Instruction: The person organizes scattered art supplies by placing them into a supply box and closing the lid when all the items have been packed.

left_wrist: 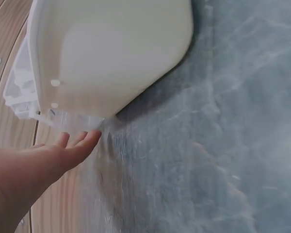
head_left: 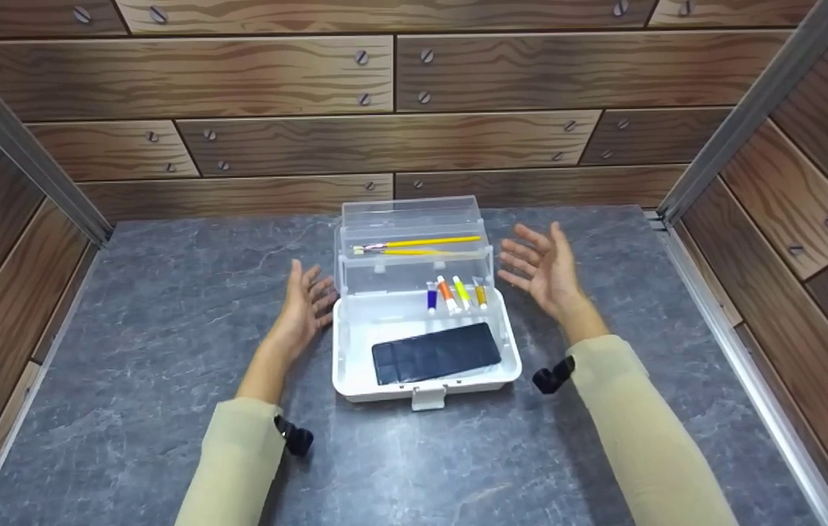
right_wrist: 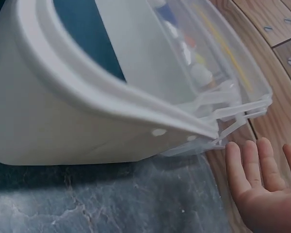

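Note:
A white storage box [head_left: 351, 387] with its clear lid [head_left: 410, 212] raised stands between my hands. Inside its base lies a black smartphone [head_left: 435, 353], slightly slanted. Several small paint tubes [head_left: 462, 292], purple, orange, yellow and ochre, lie in the clear tray [head_left: 414, 296] behind it. Two yellow-handled paintbrushes [head_left: 432, 241] rest in the upper clear compartment. My left hand [head_left: 302, 307] is beside the box's left side, fingers extended, holding nothing; whether a fingertip touches the box I cannot tell. On the other side, my right hand [head_left: 541, 270] is apart from the box, palm turned inward, fingers spread.
The box stands on a grey marbled tabletop [head_left: 165, 329]. Wood-patterned panels [head_left: 282, 73] rise behind and at both sides, with a metal rail [head_left: 742, 365] along the right edge. A white latch [head_left: 428, 398] hangs at the box's front.

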The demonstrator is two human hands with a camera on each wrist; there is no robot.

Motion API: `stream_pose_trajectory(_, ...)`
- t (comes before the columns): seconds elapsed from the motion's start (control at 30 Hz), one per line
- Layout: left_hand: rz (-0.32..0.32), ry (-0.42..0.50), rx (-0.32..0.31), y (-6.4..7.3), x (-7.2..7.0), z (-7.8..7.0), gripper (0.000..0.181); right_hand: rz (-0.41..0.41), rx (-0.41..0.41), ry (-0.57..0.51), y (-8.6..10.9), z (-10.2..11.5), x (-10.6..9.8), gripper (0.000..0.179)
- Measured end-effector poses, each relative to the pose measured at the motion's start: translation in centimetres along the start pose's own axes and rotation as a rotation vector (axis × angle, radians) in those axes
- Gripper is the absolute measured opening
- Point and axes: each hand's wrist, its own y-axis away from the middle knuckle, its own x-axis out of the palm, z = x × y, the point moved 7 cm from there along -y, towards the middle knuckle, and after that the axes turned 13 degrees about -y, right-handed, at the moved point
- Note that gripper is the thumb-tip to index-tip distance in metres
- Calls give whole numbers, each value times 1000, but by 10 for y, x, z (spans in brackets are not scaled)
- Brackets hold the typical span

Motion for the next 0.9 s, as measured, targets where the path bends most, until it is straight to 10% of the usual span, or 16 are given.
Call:
stream_pose_trajectory(0.37,4,145,-28,-25,-5,-4,104,-20,69,58,-19,-19,-4,79)
stream_pose_trajectory(0.9,3,63,-88,-37,2,-8,106,41,306,339,-32,-38,8,84)
